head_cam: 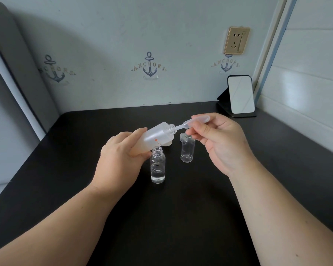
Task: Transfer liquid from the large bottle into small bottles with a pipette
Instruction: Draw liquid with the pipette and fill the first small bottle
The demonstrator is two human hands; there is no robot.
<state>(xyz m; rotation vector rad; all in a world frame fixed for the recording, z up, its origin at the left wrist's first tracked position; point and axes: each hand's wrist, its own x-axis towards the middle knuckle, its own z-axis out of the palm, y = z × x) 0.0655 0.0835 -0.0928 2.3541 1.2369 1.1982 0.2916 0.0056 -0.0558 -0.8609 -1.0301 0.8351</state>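
Near the middle of the frame, above a black table point(85, 189), the left hand point(119, 160) grips the large bottle point(154, 136) around its lower body, fingers curled over the top and the thumb underneath. The forearm comes in from the lower left corner and rises toward the centre. This frosted bottle is lifted off the table and tilted steeply, its open threaded neck pointing up and to the right.

Just right of centre, the right hand point(223, 143) pinches the bulb of the pipette point(188, 123) between the thumb and the fingertips; the other fingers curl loosely below, palm turned leftward. Its forearm enters from the lower right corner. The clear pipette lies nearly level, slanting slightly down to the left, and its thin stem enters the mouth of the large bottle.

Directly below the left hand's fingertips, a small bottle point(158, 166) stands upright on the table with its cap off, clear liquid filling its lower part. Right of it, below the pipette and partly behind the right fingers, a second small bottle point(187, 149) stands upright and looks empty; whether anything caps it I cannot tell. A whitish piece shows just behind the large bottle, too hidden to identify.

At the upper right of the table, a small mirror point(240, 95) leans on a dark stand against the wall, beneath a gold wall socket point(236, 40).
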